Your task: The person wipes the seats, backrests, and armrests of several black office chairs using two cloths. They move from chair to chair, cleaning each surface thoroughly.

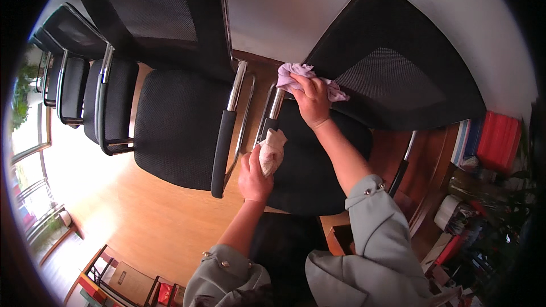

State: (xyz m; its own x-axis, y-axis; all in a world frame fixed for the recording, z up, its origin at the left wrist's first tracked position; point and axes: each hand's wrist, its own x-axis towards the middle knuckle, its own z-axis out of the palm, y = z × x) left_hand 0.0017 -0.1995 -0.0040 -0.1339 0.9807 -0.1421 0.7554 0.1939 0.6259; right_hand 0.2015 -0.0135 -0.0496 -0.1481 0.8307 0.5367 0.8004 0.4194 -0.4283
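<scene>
My right hand (312, 98) presses a lilac cloth (294, 77) around the rear end of the chrome armrest tube (276, 104) of a black mesh-backed chair, beside the backrest (386, 72). Lower down, my left hand (255, 179) holds a bunched pale pink cloth (271, 153) at the black pad of the same armrest. The chair's black seat (307, 170) lies beneath my forearms. Just left stands a matching chair with a textured black seat (179, 132) and its own chrome and black armrest (224, 149).
More black chairs (111, 98) run in a row to the left along the white wall (273, 8). At the right are red folders or books (498, 140) and cluttered items near a plant. A rack with a cardboard box (131, 282) stands at the lower left on the wooden floor (149, 213).
</scene>
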